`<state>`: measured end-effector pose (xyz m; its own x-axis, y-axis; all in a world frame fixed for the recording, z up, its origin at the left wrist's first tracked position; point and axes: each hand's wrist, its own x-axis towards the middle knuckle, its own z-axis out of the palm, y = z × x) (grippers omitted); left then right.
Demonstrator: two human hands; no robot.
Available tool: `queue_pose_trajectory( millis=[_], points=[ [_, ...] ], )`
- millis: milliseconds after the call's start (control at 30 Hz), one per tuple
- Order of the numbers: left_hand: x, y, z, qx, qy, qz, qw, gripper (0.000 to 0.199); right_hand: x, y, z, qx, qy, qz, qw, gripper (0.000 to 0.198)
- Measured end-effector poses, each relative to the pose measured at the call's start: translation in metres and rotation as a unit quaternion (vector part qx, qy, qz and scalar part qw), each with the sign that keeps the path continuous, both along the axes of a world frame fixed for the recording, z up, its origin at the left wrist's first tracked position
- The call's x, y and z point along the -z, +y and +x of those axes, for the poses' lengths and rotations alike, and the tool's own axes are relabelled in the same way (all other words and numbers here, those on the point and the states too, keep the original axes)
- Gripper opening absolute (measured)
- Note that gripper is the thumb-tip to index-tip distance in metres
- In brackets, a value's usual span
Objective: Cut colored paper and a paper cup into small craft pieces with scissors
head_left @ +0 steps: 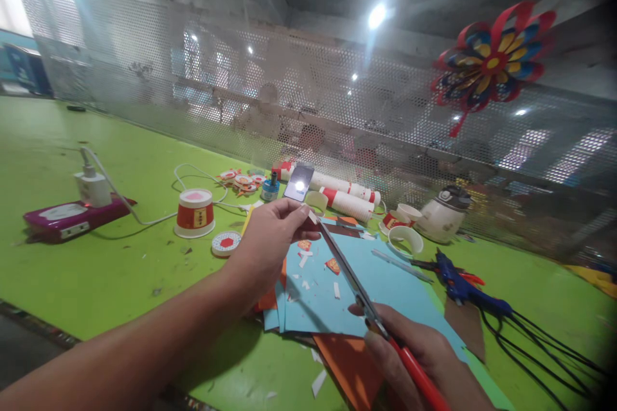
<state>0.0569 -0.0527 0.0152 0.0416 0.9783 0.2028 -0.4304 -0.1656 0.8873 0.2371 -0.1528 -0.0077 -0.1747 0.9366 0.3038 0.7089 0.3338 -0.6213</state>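
My left hand (272, 237) is closed, its thumb and fingers pinching a small white paper piece (313, 218). In my right hand (409, 347) are red-handled scissors (354, 282), their long blades reaching up to the white piece at my left fingertips. Whether the blades are parted is hard to make out. Below both hands lie light blue paper sheets (318, 302) with white scraps (336, 290) and small orange printed cutouts (332, 265) on them. Orange paper (349, 366) sticks out from under the sheets.
A red-and-white paper cup (194, 213), a round white disc (225, 243) and a purple power strip (72, 221) stand left. A phone (299, 182) leans behind my hands, near stacked cups (347, 203). At right lie a cup ring (405, 242) and a blue glue gun (465, 282) with black cords.
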Motion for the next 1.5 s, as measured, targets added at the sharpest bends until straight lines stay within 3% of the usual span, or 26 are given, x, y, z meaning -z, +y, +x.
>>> queue_pose_trajectory(
  millis=[333,600,1167,1500],
  points=[
    [0.0004,0.0002,-0.0004,0.006,-0.006,0.004,1.0,0.013,-0.003,-0.0011,0.0014,0.017,-0.066,-0.051,0.996,0.046],
    [0.0007,0.0001,-0.0005,0.007,-0.001,0.002,1.0,0.014,-0.0011,0.0023,0.003,-0.019,-0.045,-0.006,0.999,0.03],
    [0.0007,0.0007,0.0001,0.021,-0.029,-0.015,0.999,0.013,0.0039,-0.0007,-0.0014,0.042,-0.013,-0.011,0.999,0.031],
    [0.0014,0.0008,0.0004,0.022,-0.03,-0.018,0.999,0.013,0.0025,-0.0006,-0.0018,0.018,-0.026,0.01,0.999,0.033]
  ],
)
